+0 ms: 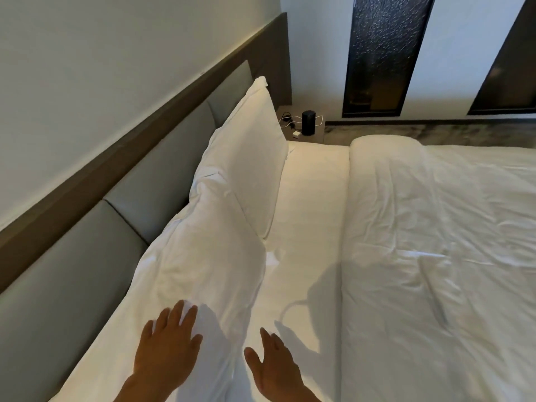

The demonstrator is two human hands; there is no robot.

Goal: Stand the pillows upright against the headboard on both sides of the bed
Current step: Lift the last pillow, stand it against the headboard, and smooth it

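Two white pillows lean on the grey padded headboard (pixel 72 271). The far pillow (pixel 246 158) stands upright on its edge against it. The near pillow (pixel 200 268) slumps lower, creased, its top resting on the headboard and overlapping the far one. My left hand (pixel 168 343) lies flat with fingers spread on the near pillow's lower face. Just right of that pillow's edge, my right hand (pixel 275 364) is open above the sheet, palm toward the pillow; whether it touches the pillow I cannot tell.
A white duvet (pixel 435 256) is folded back across the right of the bed, leaving a strip of bare sheet (pixel 313 213). A bedside table (pixel 316 132) beyond the far pillow holds a black cylinder (pixel 308 122) and cables. Dark glass panels stand at the far wall.
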